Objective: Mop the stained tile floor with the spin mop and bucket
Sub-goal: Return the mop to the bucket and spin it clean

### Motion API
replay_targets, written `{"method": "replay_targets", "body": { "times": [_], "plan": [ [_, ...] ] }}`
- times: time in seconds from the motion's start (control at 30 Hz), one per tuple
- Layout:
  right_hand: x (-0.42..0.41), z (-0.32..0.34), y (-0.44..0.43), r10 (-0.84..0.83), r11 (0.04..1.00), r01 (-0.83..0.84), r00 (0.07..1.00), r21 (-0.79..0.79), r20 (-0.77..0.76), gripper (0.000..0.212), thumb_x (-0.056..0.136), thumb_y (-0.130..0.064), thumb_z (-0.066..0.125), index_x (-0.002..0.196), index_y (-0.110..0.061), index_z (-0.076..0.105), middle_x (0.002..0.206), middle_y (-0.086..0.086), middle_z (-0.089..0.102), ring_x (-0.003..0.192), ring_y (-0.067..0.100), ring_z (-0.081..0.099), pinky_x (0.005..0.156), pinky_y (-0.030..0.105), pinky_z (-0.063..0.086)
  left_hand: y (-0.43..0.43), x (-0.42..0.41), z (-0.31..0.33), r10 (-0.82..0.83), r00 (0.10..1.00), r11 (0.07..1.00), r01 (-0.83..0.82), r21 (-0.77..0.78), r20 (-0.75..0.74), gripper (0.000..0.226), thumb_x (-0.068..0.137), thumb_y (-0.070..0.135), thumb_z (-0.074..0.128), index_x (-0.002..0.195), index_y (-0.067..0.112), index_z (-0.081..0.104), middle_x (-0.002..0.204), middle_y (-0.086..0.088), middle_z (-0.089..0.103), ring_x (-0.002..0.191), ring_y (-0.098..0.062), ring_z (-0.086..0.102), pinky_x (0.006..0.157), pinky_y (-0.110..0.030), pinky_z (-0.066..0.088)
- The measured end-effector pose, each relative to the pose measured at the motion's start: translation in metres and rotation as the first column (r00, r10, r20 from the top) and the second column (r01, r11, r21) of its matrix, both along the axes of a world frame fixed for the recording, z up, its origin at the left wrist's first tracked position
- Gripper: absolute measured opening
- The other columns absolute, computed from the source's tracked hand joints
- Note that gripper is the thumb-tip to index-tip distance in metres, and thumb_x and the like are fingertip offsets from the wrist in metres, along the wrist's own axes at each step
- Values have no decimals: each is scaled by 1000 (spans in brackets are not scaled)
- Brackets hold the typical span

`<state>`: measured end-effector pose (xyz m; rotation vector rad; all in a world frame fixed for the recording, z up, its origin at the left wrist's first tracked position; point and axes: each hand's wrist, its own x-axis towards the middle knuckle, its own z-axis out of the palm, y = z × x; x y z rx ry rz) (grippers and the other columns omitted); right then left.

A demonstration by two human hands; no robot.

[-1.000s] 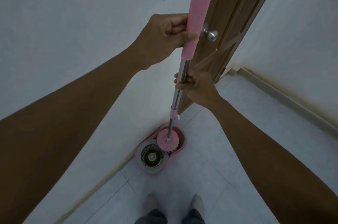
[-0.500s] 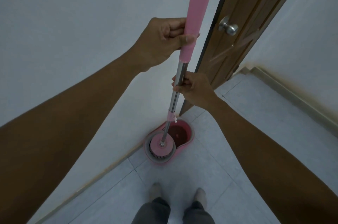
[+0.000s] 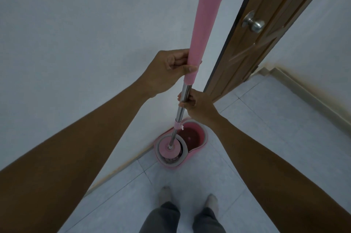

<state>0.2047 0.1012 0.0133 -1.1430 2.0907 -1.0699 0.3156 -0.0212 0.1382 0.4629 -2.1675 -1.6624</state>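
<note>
A pink spin mop stands nearly upright in front of me. My left hand [image 3: 167,70] grips the lower end of its pink handle sleeve [image 3: 204,23]. Just below, my right hand [image 3: 197,104] holds the bare metal pole [image 3: 185,93]. The round pink mop head [image 3: 170,149] sits in the grey spinner basket of the pink bucket [image 3: 203,139], which stands on the tile floor [image 3: 256,137] against the wall. The bucket's other half holds dark water [image 3: 190,136].
A white wall [image 3: 85,42] rises to the left. A brown wooden door [image 3: 266,33] with a metal knob [image 3: 253,23] stands to the right of the mop. A skirting board [image 3: 307,92] runs along the right wall. My two feet [image 3: 188,197] stand behind the bucket.
The mop head moved from the bucket's water side into the spinner basket. Both hands kept their grip on the handle and have sunk lower in view.
</note>
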Motion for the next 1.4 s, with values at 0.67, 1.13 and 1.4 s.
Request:
{"method": "replay_targets", "body": {
  "times": [0.67,1.13,1.4],
  "plan": [
    [-23,15,-18,98,994,-90,987,66,-127,20,86,-13,70,105,-13,63,103,1,71,92,15,71,89,33,58,-14,-19,14,23,999,998,-24,-63,-31,45,89,8,67,132,2,57,117,-4,70,107,-19,69,99,-44,52],
    [-20,-13,-33,81,994,-67,984,91,-156,20,90,-13,67,110,-10,64,105,2,73,90,19,72,90,33,57,-24,-24,-14,71,997,996,-70,-62,10,45,90,10,65,133,1,57,118,-6,70,106,-16,69,99,-38,53],
    [-33,-10,-40,70,994,-59,991,95,-112,18,89,-10,67,107,-10,64,101,3,72,89,19,71,88,33,58,-31,-38,-10,65,998,982,-62,-179,9,42,90,12,66,130,3,59,119,-7,69,108,-21,68,99,-40,53]
  ]
}}
